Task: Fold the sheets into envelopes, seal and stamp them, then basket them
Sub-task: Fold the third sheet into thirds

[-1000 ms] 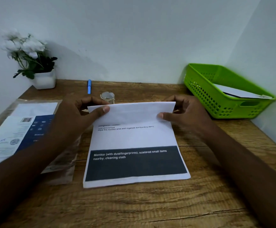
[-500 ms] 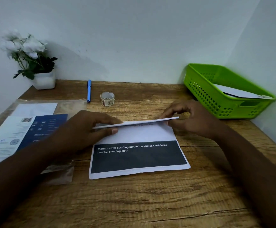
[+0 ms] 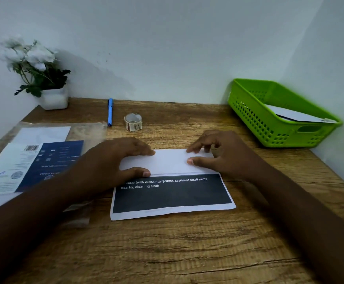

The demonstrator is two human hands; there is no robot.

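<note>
Sheet (image 3: 170,193) lay flat at centre of wooden table (image 3: 167,249), its far part folded toward the person so the white flap covered the upper half; black printed band (white text legible) exposed below the flap edge. Left hand (image 3: 113,162) rested on flap's left end, fingers straight, thumb along the flap edge. Right hand (image 3: 220,154) on flap's right end, fingertips and thumb pressing the paper, fingers loosely spread. Green basket (image 3: 269,128) stood well apart at far right, a white envelope (image 3: 294,115) inside. Blue pen (image 3: 110,111) and tape roll (image 3: 133,122) beyond the sheet; printed packet (image 3: 29,167) left; potted flowers (image 3: 42,78) at far-left corner.
</note>
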